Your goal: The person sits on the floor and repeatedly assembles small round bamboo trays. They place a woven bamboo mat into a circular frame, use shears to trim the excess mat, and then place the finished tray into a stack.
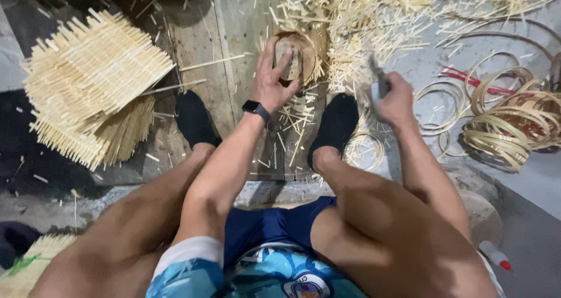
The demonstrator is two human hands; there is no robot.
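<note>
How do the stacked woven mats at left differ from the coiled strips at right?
The woven mats are flat, squarish panels of crossed straight strips with bristling ends; the coiled strips are bent into round hoops. The mats lie stacked in a fanned pile, the coils in a loose, overlapping heap. The mats sit beyond the left hand, the coils beside the right hand. Both are pale, bamboo-like material.

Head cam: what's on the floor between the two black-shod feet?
In the head view, a wooden plank littered with short bamboo slivers runs between the left foot and right foot. The left forearm with its black wristwatch crosses above it.
</note>
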